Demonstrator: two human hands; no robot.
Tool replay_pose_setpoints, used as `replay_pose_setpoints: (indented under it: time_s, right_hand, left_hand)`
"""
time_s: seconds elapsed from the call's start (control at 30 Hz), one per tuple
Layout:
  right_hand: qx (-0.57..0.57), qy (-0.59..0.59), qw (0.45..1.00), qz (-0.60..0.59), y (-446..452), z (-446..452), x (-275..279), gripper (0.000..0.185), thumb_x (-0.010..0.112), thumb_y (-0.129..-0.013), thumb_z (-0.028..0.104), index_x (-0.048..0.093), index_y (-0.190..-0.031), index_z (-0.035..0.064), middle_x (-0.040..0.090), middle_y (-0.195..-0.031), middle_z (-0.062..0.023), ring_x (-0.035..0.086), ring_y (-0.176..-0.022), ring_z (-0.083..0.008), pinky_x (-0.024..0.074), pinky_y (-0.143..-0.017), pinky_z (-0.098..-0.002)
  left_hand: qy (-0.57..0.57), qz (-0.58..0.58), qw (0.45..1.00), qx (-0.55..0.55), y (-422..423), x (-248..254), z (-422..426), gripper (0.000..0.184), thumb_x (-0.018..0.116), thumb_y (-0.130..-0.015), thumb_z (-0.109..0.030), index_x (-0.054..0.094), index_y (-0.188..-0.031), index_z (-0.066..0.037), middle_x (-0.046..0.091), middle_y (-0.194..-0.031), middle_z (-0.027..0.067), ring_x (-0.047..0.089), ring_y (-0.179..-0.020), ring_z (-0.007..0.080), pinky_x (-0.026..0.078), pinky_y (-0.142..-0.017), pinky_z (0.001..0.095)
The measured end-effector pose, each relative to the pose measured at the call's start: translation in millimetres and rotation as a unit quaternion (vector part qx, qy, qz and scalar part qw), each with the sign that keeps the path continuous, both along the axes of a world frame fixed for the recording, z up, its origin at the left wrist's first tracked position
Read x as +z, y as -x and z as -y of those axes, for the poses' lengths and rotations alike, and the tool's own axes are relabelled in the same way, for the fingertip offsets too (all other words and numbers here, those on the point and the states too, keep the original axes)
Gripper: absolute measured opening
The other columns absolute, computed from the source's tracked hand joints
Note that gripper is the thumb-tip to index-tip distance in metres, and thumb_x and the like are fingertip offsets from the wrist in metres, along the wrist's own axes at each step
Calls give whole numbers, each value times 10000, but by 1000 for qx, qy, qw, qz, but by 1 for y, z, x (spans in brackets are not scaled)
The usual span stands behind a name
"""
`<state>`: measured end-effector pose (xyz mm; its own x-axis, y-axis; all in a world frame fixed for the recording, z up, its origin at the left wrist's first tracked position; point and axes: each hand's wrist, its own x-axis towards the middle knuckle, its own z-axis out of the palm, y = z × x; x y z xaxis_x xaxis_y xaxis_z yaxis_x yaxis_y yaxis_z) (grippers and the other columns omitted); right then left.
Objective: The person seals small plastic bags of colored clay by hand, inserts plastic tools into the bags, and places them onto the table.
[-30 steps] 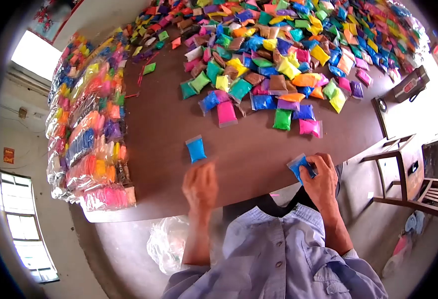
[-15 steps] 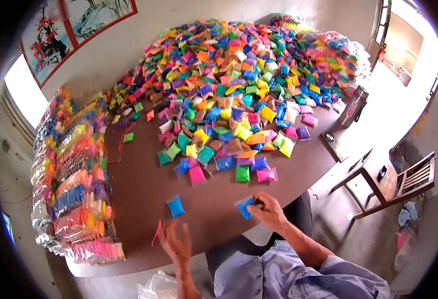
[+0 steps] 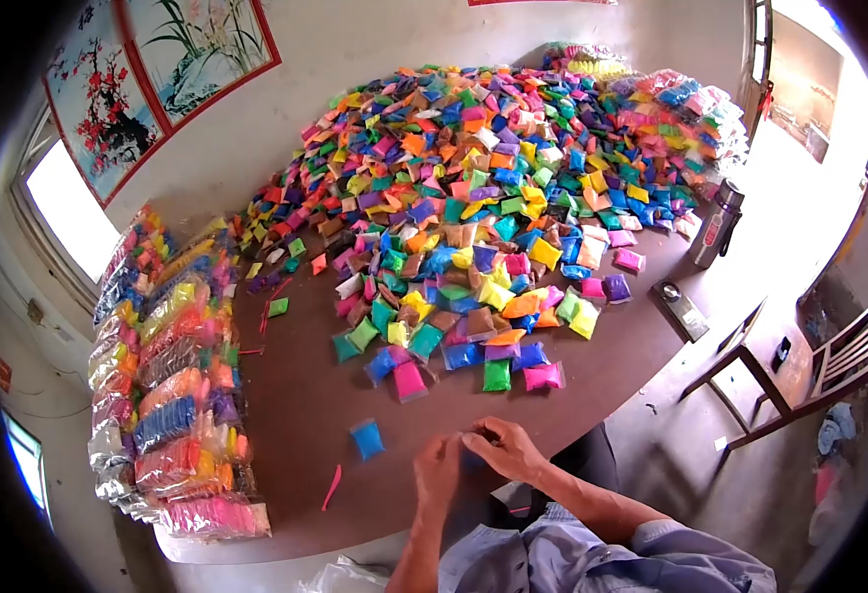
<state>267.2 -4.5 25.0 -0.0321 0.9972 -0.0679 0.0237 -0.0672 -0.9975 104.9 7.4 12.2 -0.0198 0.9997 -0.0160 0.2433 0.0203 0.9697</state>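
Note:
My right hand (image 3: 506, 452) and my left hand (image 3: 437, 468) meet over the near edge of the table, fingers pinched together. The small blue packet seen in my right hand earlier is hidden behind the fingers now. What my left fingers hold, if anything, cannot be seen. Left of my hands, another blue packet (image 3: 367, 440) in clear plastic lies flat on the brown table (image 3: 291, 425). A thin pink strip (image 3: 331, 487) rests nearer the edge.
A large heap of colourful packets (image 3: 474, 188) covers the table's far side. Clear bags of sorted packets (image 3: 172, 420) are stacked along the left. A steel flask (image 3: 719, 225) and a small metal-topped object (image 3: 679, 308) stand at right, near a wooden chair (image 3: 800, 366).
My left hand has moved right and met my right hand, which has shifted slightly left. The blue packet went out of sight between them. The view has tilted up a little.

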Motion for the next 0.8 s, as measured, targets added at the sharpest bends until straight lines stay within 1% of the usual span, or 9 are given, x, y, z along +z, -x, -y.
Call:
replay_pose_setpoints:
  time_s: [0.07, 0.3, 0.37, 0.43, 0.47, 0.53, 0.6, 0.7, 0.8]
  right_hand:
    - [-10, -39, 999, 6, 3, -7, -14, 218, 713, -987, 159, 717, -1131, -4, 713, -970, -59, 641, -893, -112, 540, -801, -278]
    - [-32, -73, 995, -63, -1, -8, -28, 172, 720, -1003, 146, 714, -1036, -23, 698, -888, -16, 606, -839, -86, 519, -740, -268]
    - [-61, -76, 995, -33, 0, -7, -36, 116, 697, -986, 77, 730, -1039, -21, 716, -908, -35, 635, -850, -101, 533, -758, -271]
    - [-77, -95, 991, -59, 5, -6, -37, 110, 703, -981, 78, 733, -1021, -19, 712, -887, -31, 626, -831, -93, 532, -740, -270]
    - [-88, -111, 989, -36, 6, -5, -36, 121, 702, -982, 92, 727, -1016, -21, 706, -871, -55, 627, -798, -111, 528, -719, -284]
    - [-95, -127, 987, -11, 7, -4, -26, 134, 701, -983, 106, 721, -1011, -23, 700, -855, -79, 629, -766, -128, 525, -698, -297]
    - [-99, -120, 985, 73, 9, -3, -16, 164, 696, -985, 140, 696, -957, -22, 668, -797, -155, 619, -672, -207, 507, -639, -340]
    - [-64, -132, 981, 126, 9, -6, -27, 166, 682, -1003, 128, 668, -949, -29, 620, -762, -175, 529, -660, -151, 464, -602, -352]
    - [-116, -158, 977, 86, 13, -1, -14, 151, 673, -993, 110, 659, -922, -22, 579, -733, -197, 525, -623, -197, 457, -590, -369]
  left_hand:
    - [-38, 7, 999, -10, 2, -4, -2, 209, 690, -1019, -192, 744, -994, 8, 666, -821, -36, 538, -788, 53, 461, -691, 255]
    - [-3, 50, 999, -11, -8, 3, 2, 204, 680, -1021, -191, 731, -987, 4, 620, -817, -51, 532, -810, 50, 459, -710, 251]
    - [-2, 82, 996, -31, -10, 3, 4, 241, 669, -1015, -211, 741, -1053, 16, 711, -849, 31, 618, -817, 93, 522, -753, 303]
    - [-2, 34, 999, -36, -6, 5, 3, 231, 665, -1018, -201, 737, -1058, 15, 704, -852, 23, 608, -811, 91, 519, -751, 301]
    - [-4, -9, 999, -46, -5, 5, 3, 220, 660, -1021, -190, 733, -1064, 13, 698, -856, 15, 597, -806, 88, 515, -749, 300]
    - [-42, 2, 998, -42, -2, -5, 2, 212, 655, -1023, -180, 730, -1073, 12, 695, -860, 11, 595, -809, 82, 511, -740, 295]
    - [-78, 14, 996, -39, 1, -13, 2, 204, 649, -1026, -170, 728, -1082, 10, 693, -864, 8, 593, -813, 75, 507, -731, 290]
    - [-28, 57, 998, -30, 2, -13, 3, 203, 651, -1026, -165, 724, -1091, 12, 696, -858, 24, 597, -804, 73, 506, -723, 289]
    - [-56, 64, 996, -1, -11, -3, 7, 204, 669, -1019, -182, 715, -1041, 15, 690, -832, 34, 596, -773, 75, 498, -690, 287]
